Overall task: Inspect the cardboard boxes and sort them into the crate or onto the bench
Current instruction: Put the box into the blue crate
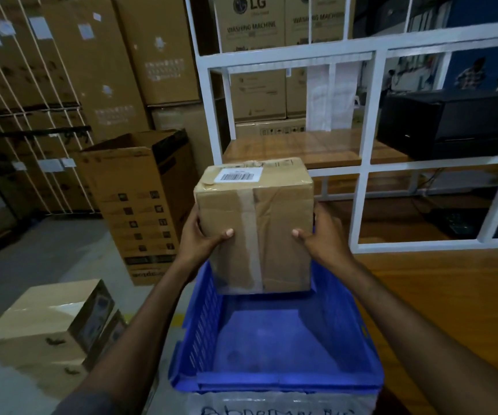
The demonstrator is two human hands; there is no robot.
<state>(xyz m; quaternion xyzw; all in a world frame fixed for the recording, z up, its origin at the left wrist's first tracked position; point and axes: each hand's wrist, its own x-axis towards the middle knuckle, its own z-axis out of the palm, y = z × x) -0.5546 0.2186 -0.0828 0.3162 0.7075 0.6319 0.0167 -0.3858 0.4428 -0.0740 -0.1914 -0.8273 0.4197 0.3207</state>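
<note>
While a brown, tape-sealed cardboard box (253,223) with a white barcode label on top is held at the centre of the frame, it hangs just above the far end of a blue slatted plastic crate (208,310) and has not yet been set down. It is clasped from both sides: the left grip (204,235) and the right grip (322,238), both bare hands, are curled round its edges, with the thumbs pressed on the near face. An orange-brown wooden table (439,295) is seen at the right of the frame, beside the crate.

Because the box is held only by its sides, it could probably slip and drop into the crate before a choice is made. Its creased front and wrinkled tape might also be overlooked, so that it is sorted wrongly.

Counted: one held box, one crate, one table, two hands. One pale cardboard box (41,333) is seen at lower left, and one tall open carton (140,211) at left centre.
</note>
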